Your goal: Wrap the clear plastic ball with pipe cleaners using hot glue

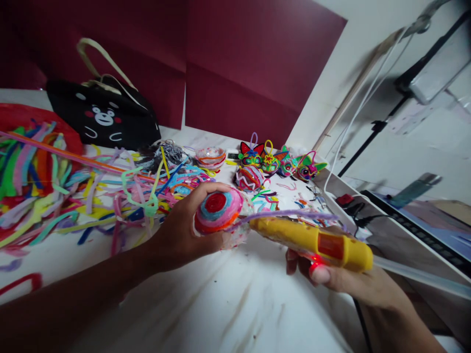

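My left hand (184, 240) is wrapped around a round ball (221, 208) covered with coiled pipe cleaner in red, blue, pink and orange rings. A purple pipe cleaner (287, 214) trails from the ball's lower side to the right, behind the tool. In my right hand (342, 279) is a yellow hot glue gun (294, 231), its nozzle close to the ball and the purple strand. A red light glows beneath the gun's body, and a clear glue stick (423, 277) sticks out of its back end. Whether the nozzle touches the ball I cannot tell.
Cut pipe cleaners (91, 196) lie heaped across the left of the white table (206, 304). Behind stand several decorated animal-face ornaments (270, 159), a patterned ball (250, 178) and a black bear bag (103, 115). A white cable (342, 132) hangs at right.
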`<state>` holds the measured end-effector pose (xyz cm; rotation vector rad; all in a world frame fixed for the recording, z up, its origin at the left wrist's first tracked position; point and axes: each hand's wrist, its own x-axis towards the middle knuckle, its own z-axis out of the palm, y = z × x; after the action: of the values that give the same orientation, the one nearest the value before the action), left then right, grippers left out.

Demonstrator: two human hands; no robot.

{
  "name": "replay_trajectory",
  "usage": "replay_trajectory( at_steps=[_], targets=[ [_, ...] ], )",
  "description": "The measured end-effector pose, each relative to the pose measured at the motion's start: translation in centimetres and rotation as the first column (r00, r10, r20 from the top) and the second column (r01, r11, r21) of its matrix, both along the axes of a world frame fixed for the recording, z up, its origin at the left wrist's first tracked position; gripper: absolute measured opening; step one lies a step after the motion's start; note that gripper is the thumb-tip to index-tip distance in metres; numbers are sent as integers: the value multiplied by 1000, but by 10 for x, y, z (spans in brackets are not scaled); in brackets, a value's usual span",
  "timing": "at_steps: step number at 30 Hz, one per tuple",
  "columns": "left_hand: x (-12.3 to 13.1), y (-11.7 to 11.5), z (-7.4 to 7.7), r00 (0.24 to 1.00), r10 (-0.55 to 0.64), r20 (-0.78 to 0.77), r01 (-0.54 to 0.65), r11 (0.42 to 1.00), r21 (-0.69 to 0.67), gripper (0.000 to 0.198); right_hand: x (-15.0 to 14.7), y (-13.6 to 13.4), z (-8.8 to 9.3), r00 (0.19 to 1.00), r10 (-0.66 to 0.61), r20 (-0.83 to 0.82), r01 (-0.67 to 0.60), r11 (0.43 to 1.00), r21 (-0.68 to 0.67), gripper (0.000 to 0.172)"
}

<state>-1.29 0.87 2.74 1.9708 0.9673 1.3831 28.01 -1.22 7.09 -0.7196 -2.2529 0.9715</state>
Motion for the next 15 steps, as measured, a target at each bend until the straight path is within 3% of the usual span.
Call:
replay_trajectory(
  at_steps=[5, 9, 15],
  targets=[
    [-1, 1, -2, 1000, -1, -4, 1, 1000, 14, 60, -2, 2, 1, 998, 50, -39, -48, 998, 45, 30],
    [1, -2, 1, 1000, 20, 23, -19, 999, -29, 58, -4, -1, 3, 999, 37, 17, -37, 999, 28, 37],
    [0, -1, 0, 999, -15, 32, 16, 1000, -14, 58, -2, 0, 0, 999, 14, -35, -13, 1000, 22, 33]
  ],
)
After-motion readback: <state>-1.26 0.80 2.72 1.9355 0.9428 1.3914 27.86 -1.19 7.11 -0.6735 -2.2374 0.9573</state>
